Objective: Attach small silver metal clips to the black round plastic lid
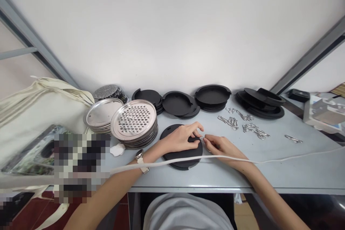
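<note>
The round black disc (183, 164) lies flat on the table (296, 172), lower middle of the frame, under the left hand (183, 138); I cannot tell whether those curled fingers grip anything. Just off its right edge, the right hand (219, 146) pinches 1 small metal piece (201, 138), axis unclear.

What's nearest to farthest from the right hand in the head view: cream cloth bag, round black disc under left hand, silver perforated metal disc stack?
1. Round black disc, just left
2. Perforated disc stack, farther left
3. Cream cloth bag, far left
</note>
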